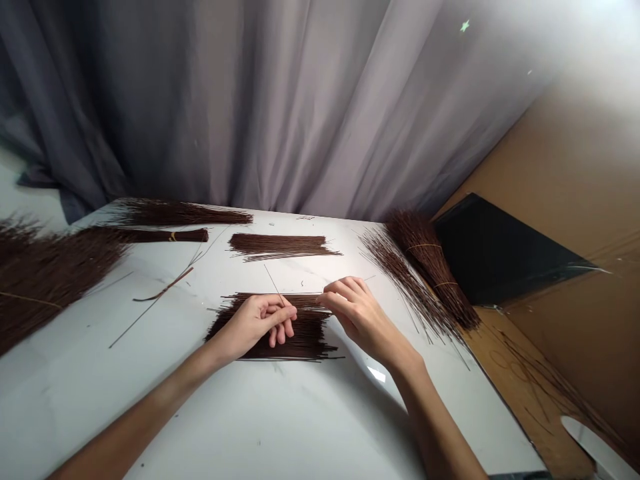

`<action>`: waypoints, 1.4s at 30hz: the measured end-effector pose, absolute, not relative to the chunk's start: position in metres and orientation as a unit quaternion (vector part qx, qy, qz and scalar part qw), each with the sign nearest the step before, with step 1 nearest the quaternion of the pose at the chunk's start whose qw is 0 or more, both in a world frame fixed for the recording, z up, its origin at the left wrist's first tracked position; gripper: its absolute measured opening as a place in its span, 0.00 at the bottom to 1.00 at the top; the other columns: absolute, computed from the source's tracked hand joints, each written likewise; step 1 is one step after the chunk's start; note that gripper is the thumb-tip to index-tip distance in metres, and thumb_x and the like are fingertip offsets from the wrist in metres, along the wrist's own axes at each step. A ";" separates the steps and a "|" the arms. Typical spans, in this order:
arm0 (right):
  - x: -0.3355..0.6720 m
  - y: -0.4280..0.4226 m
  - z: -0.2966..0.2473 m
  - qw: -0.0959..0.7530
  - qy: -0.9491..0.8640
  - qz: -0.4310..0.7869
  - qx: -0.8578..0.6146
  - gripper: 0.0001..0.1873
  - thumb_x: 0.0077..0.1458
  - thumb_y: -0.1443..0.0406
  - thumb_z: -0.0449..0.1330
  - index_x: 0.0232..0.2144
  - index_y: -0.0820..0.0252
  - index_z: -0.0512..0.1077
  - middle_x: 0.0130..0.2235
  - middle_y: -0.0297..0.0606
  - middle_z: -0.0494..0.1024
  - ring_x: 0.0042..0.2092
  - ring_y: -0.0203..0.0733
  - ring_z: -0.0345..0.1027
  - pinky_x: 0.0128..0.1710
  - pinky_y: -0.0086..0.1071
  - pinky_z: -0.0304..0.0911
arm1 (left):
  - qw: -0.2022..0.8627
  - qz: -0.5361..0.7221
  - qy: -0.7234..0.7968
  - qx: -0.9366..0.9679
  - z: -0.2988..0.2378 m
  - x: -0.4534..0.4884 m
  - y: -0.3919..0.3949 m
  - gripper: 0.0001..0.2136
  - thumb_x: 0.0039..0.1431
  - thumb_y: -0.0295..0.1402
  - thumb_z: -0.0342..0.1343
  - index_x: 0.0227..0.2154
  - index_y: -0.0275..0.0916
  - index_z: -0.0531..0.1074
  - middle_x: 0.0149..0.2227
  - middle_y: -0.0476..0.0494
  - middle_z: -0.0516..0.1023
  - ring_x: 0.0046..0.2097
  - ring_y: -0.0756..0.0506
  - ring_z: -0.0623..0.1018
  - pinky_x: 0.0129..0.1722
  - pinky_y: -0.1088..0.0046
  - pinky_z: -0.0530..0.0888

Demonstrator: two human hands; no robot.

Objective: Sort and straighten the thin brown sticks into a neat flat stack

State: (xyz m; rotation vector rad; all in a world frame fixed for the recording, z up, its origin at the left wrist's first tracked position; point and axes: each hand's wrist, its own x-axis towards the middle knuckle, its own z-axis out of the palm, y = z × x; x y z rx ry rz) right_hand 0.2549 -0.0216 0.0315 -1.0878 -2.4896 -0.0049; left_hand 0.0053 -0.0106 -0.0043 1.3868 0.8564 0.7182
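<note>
My left hand (273,320) pinches a thin brown twig (273,281) between thumb and forefinger, and the twig slants up and to the left. Beneath that hand lies a wide layer of cut brown twigs (305,340), placed side by side on the white table. My right hand (350,303) hovers at the right end of this layer, its fingers bent and close together near the twig ends. Whether something thin sits in those fingertips is too small to make out. Farther back, a smaller row of cut twigs (280,245) lies on the table.
Bushy twig bundles lie left (55,280) and back left (185,213). A slim bundle with a yellow tie (173,236) lies near them, beside a knotted strip (165,288). Tied bundles (430,267) and loose twigs (405,280) lie right. A grey curtain (300,100) hangs behind.
</note>
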 end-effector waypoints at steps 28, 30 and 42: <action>0.237 -0.010 0.006 0.145 -0.889 -0.156 -0.405 0.14 0.61 0.77 0.55 0.42 0.55 0.73 0.51 0.36 0.77 0.51 0.49 0.61 0.55 0.45 0.53 | 0.537 0.289 0.426 0.668 -0.013 0.011 -0.015 0.12 0.67 0.43 0.56 0.36 0.39 0.72 0.29 0.48 0.80 0.28 0.49 0.73 0.32 0.72 0.70; 0.238 -0.010 0.005 0.147 -0.889 -0.153 -0.406 0.15 0.61 0.77 0.55 0.42 0.55 0.74 0.50 0.36 0.77 0.51 0.49 0.61 0.55 0.45 0.53 | 0.533 0.286 0.430 0.670 -0.011 0.013 -0.017 0.12 0.67 0.43 0.55 0.35 0.40 0.72 0.29 0.48 0.80 0.27 0.49 0.73 0.32 0.72 0.69; 0.238 -0.022 0.012 0.418 -0.728 0.090 -0.536 0.17 0.72 0.60 0.50 0.34 0.58 0.73 0.33 0.38 0.75 0.36 0.42 0.67 0.39 0.36 0.62 | 0.556 0.318 0.426 0.639 0.002 0.008 -0.017 0.12 0.70 0.45 0.52 0.37 0.42 0.67 0.30 0.47 0.83 0.29 0.48 0.72 0.33 0.72 0.68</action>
